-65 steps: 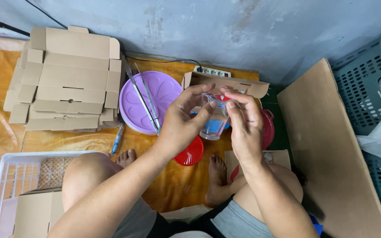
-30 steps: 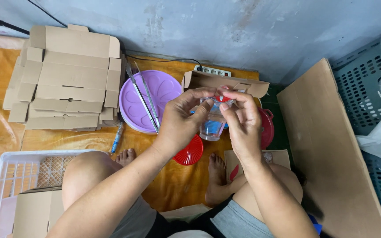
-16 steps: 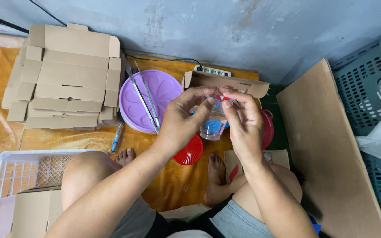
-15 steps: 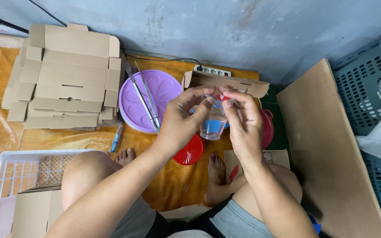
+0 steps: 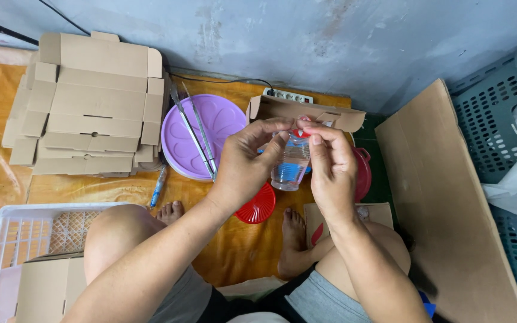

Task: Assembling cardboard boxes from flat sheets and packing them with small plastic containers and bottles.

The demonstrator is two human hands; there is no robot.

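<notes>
Pinching both hands on cup rim, red bit at 12 o'clock; seal unfinished, lid unused.

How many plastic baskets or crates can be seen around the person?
2: a white crate at bottom left beside the knee, and a grey-green basket at the right edge. Others may be hidden outside the picture.

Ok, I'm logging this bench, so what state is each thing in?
clear bottle: upright, held by both hands
left hand: gripping bottle
right hand: fingers at red cap
cardboard boxes: flat, stacked
purple lid: lying flat, tongs across it
white crate: holding cardboard
</notes>
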